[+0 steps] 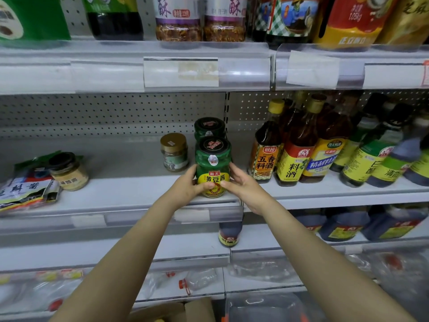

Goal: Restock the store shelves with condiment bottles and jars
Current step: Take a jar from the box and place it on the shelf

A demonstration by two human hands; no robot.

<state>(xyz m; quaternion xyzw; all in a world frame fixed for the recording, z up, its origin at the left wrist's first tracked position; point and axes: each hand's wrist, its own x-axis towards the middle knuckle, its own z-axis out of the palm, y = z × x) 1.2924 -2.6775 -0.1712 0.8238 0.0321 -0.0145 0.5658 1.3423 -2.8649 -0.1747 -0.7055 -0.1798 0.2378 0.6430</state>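
Only the lid of the back green jar [209,126] shows, because the front green jar [213,163] hides the rest. The top-shelf jars [177,22] are cut off by the top edge. The far-right bottles [394,156] are too blurry to read.

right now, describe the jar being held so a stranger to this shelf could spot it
On the middle shelf, just left of the cooking wine bottles, a green jar stands at the front edge, held between the left hand and right hand. A twin jar sits behind and a gold-lidded jar to its left; only this one shows a yellow label.
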